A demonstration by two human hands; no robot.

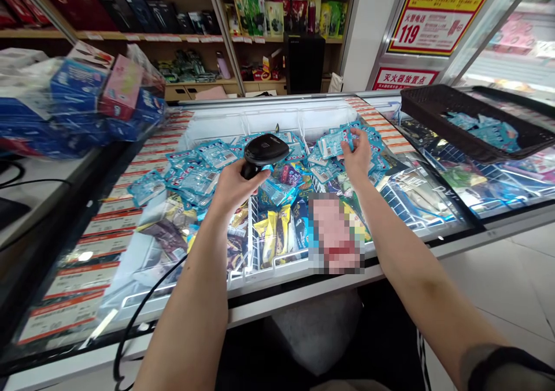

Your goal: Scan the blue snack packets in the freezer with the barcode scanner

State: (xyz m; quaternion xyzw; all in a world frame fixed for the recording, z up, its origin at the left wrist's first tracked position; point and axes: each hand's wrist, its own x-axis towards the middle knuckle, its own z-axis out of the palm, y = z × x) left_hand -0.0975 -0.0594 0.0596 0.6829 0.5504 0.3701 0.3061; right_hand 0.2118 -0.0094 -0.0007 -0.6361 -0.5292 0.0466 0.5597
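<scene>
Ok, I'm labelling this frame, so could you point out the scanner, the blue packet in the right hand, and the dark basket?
Black scanner [265,147], head view: top of its casing.
Blue packet [335,143], head view: middle of its visible face.
Dark basket [437,124], head view: its side wall.

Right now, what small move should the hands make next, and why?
Probably bring the black scanner toward the pinched blue packet: the left hand grips the scanner, and the right hand holds that packet with a barcode showing.

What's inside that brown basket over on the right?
Several light-blue packets lie loosely in the brown basket. They cover part of its bottom, so whatever is beneath them can't be seen.
</scene>
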